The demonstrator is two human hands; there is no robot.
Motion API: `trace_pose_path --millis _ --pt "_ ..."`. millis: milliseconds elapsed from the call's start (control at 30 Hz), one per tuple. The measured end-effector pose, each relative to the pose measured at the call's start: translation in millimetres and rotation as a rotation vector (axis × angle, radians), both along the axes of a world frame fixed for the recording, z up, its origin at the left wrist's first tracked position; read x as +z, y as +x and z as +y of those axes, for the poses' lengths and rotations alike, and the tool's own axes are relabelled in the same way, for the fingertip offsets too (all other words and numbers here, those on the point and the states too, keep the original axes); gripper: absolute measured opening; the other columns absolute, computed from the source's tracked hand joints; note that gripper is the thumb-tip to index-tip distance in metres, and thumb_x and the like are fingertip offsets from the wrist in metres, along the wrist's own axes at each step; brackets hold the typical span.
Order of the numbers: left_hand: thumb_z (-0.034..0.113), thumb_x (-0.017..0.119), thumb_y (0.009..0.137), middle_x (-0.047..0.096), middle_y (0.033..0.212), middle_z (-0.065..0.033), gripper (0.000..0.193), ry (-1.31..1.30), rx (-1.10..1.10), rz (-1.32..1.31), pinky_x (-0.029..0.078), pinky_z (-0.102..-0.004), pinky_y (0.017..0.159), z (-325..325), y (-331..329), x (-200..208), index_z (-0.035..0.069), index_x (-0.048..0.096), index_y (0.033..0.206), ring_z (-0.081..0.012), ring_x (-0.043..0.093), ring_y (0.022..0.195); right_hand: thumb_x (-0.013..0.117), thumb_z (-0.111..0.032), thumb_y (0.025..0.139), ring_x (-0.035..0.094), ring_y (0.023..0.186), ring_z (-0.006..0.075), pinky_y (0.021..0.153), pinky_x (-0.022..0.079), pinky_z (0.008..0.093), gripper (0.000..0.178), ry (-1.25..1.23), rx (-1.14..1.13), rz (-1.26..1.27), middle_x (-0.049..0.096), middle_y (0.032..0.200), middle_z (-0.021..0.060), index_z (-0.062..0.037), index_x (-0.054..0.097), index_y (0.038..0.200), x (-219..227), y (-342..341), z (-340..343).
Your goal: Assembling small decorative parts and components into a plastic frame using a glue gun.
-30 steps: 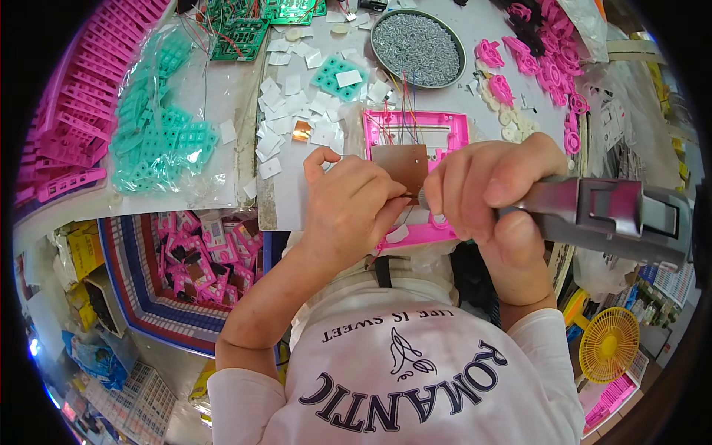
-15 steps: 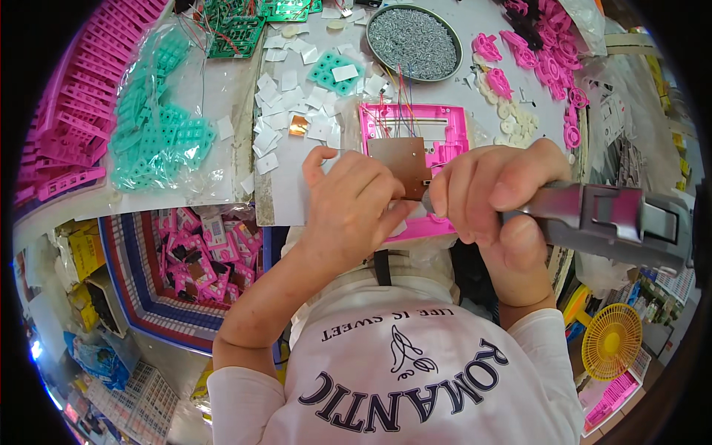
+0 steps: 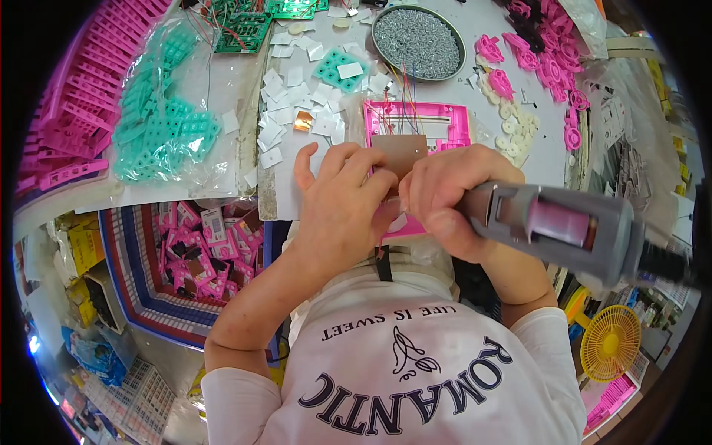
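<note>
Head view: your left hand (image 3: pixel 345 204) lies flat-fingered over the near end of one pink plastic housing (image 3: pixel 419 130), its fingertips pressing the brown circuit board (image 3: pixel 400 152) that sits on that housing. Your right hand (image 3: pixel 445 196) is clenched around the grip of one grey electric screwdriver (image 3: pixel 564 230), which has a pink panel on its body; its tip is hidden between your two hands, so you cannot tell where it meets the board. The housing rests at the near edge of the counter (image 3: pixel 519 152), right in front of your chest, with thin coloured wires (image 3: pixel 400 93) running from it toward the far edge.

Just beyond the housing, at the far edge, stands one round metal dish (image 3: pixel 419 41) heaped with small screws, too many to count. To the left of the housing lies a scatter of small white square pads (image 3: pixel 297 81), more than you can count, with one teal keypad mat (image 3: pixel 337 70) among them. At the far left edge there are two green circuit boards (image 3: pixel 245 30). One clear bag of teal keypad mats (image 3: pixel 159 122) sits on the left part of the counter, and a row of pink frames (image 3: pixel 81 96) runs along its left corner. A pile of pink round parts (image 3: pixel 541 59) fills the far right corner. Below the counter's near-left edge sits one striped basket (image 3: pixel 133 289) holding more pink parts. One yellow fan (image 3: pixel 610 343) stands low at your right
</note>
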State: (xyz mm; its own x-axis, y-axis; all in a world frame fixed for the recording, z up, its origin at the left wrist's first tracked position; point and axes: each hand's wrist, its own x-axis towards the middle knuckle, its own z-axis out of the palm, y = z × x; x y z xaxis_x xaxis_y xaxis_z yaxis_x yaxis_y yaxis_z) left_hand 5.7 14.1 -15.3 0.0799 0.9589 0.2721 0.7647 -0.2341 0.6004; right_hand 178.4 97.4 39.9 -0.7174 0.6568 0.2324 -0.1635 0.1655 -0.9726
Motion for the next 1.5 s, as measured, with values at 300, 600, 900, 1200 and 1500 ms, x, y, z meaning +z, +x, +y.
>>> trace_pose_path --millis 300,600,900,1200,1500 --pt "0.012 0.078 0.077 0.059 0.093 -0.0033 0.020 -0.022 -0.042 0.016 0.038 -0.0464 0.088 -22.1 11.8 6.6 0.013 0.068 0.095 -0.0266 0.056 0.094 0.075 -0.032 0.094 0.056 0.062 0.0139 0.063 0.048 0.0340 0.043 0.008 -0.153 0.318 0.063 0.081 0.0072 -0.0021 0.052 0.115 11.1 0.4 36.6" --pt "0.001 0.072 0.089 0.072 0.090 -0.0122 0.015 -0.077 -0.098 -0.126 0.055 -0.0368 0.064 1.0 1.9 14.6 0.006 0.069 0.103 -0.0311 0.070 0.074 0.068 -0.004 0.092 0.059 0.082 0.0144 0.071 0.046 0.0282 0.042 0.215 -0.408 -0.202 0.068 0.116 0.0123 0.0017 0.057 0.132 0.0 57.9 5.0" --pt "0.001 0.064 0.096 0.074 0.094 -0.0101 0.017 -0.233 -0.061 -0.461 0.055 -0.0297 0.059 -9.0 6.2 15.6 0.004 0.067 0.113 -0.0181 0.072 0.073 0.068 -0.002 0.092 0.063 0.061 0.0056 0.054 0.049 0.0214 0.020 -0.343 0.069 -0.491 0.074 0.089 0.0056 0.0020 0.067 0.112 -23.9 26.8 12.8" --pt "0.004 0.062 0.101 0.073 0.093 -0.0081 0.015 -0.918 0.093 -1.121 0.051 -0.0205 0.053 -1.8 -8.9 13.0 -0.004 0.065 0.113 -0.0092 0.066 0.066 0.066 -0.007 0.092 0.069 0.068 0.0169 0.061 0.052 0.0320 0.019 -0.299 0.079 -0.443 0.071 0.083 0.0106 -0.0011 0.061 0.109 -31.5 30.3 4.9" --pt "0.002 0.064 0.096 0.073 0.081 -0.0075 0.012 -0.488 -0.017 -0.464 0.050 -0.0266 0.052 -7.6 7.1 16.4 -0.004 0.066 0.106 -0.0094 0.064 0.062 0.066 -0.006 0.091 0.069 0.070 0.0264 0.063 0.052 0.0374 0.019 -0.202 0.078 -0.448 0.068 0.080 0.0118 -0.0034 0.056 0.108 -27.2 27.3 -0.5"
